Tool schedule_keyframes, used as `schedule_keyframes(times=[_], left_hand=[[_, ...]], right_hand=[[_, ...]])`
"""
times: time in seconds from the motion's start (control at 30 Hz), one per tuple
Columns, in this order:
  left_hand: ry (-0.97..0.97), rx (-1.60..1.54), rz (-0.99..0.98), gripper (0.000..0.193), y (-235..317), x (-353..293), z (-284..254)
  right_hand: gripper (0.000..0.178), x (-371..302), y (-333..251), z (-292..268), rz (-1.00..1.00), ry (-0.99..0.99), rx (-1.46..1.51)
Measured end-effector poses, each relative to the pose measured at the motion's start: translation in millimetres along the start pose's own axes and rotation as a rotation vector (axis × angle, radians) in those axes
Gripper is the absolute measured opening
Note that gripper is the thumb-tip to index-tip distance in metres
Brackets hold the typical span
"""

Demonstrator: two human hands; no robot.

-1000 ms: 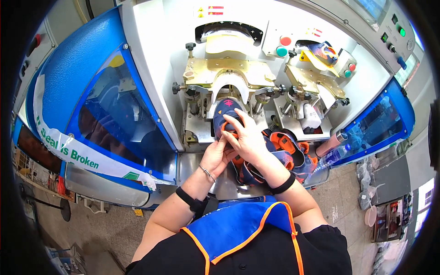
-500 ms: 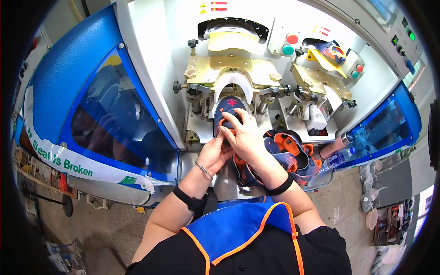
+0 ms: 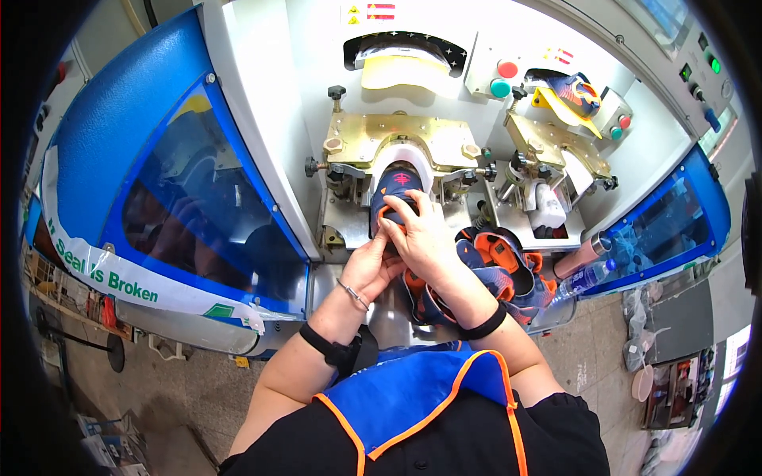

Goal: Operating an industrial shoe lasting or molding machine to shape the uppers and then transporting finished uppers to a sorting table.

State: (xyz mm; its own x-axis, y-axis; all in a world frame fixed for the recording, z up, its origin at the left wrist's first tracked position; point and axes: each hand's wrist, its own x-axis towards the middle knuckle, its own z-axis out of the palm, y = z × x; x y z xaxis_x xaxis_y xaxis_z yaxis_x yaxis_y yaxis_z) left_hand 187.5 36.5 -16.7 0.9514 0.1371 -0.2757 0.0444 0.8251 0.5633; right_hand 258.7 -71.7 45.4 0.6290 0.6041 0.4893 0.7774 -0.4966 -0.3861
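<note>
A navy shoe upper (image 3: 392, 187) with orange lining sits toe-first in the left station of the machine, under a curved white pad (image 3: 421, 155). My right hand (image 3: 422, 239) lies over its opening, fingers bent and gripping the orange-edged collar. From the near side my left hand (image 3: 367, 268) pinches the heel end, its thumb close to my right fingers. The far fingers of the left hand are partly hidden. Above the toe, the brass-coloured clamp plate (image 3: 357, 136) surrounds the pad.
Several navy and orange shoe uppers (image 3: 508, 274) are heaped right of my hands, beside a bottle (image 3: 583, 275) and a pinkish cylinder (image 3: 582, 255). A second station (image 3: 548, 141) stands to the right, another upper (image 3: 575, 94) above it. Red and green buttons (image 3: 506, 70) are on the back wall; a blue door (image 3: 182, 159) is at left.
The brass clamp plate and white pad have moved down and toward me, closing in on the upper's toe. My hands have stayed almost in place on the shoe upper.
</note>
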Motion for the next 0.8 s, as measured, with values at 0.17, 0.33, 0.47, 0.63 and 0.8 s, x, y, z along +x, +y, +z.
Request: schedule_keyframes(times=[0.17,0.33,0.47,0.63,0.8], left_hand=[[0.007,0.029,0.004,0.045,-4,3,-4],[0.034,0.038,-0.003,0.046,-8,2,-7],[0.123,0.022,0.010,0.047,-18,0,-12],[0.200,-0.043,0.026,0.050,-33,-1,-16],[0.171,0.001,-0.005,0.051,-41,2,-26]], right_hand=[[0.041,-3,5,4,-0.030,0.027,-0.001],[0.043,-7,7,7,-0.001,-0.032,-0.005],[0.043,-11,8,4,-0.004,-0.045,0.003],[0.044,-17,11,8,-0.049,-0.045,0.000],[0.044,-24,17,2,-0.054,-0.061,0.001]])
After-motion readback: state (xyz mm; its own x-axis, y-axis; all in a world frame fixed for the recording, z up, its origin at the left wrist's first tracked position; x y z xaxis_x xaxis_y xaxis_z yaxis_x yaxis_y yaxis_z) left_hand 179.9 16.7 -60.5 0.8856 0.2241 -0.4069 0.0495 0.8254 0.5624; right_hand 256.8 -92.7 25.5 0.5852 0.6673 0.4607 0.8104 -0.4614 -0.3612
